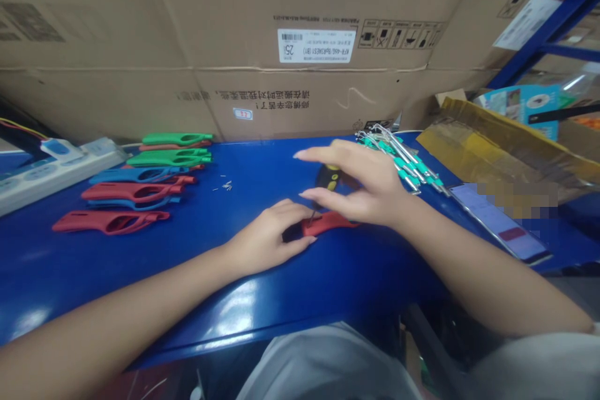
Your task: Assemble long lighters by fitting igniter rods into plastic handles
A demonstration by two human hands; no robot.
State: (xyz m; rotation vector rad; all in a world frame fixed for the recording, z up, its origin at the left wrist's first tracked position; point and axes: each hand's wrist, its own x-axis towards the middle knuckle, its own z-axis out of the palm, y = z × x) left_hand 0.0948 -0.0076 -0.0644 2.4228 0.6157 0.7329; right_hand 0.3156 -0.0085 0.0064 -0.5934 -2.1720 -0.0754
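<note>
One red casing [329,223] is pinched on the blue table [187,290] by the left hand [269,231]; whether the screwdriver [329,180] is gripped behind the right hand's [370,184] parted thumb and forefinger cannot be told. If tilted, its tip could be slipped off.

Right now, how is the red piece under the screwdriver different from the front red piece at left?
The red piece under the screwdriver is pinched by the left hand; no hand touches the front red piece. That hand partly covers the held piece, while the front piece shows its oval opening. Both are red.
</note>
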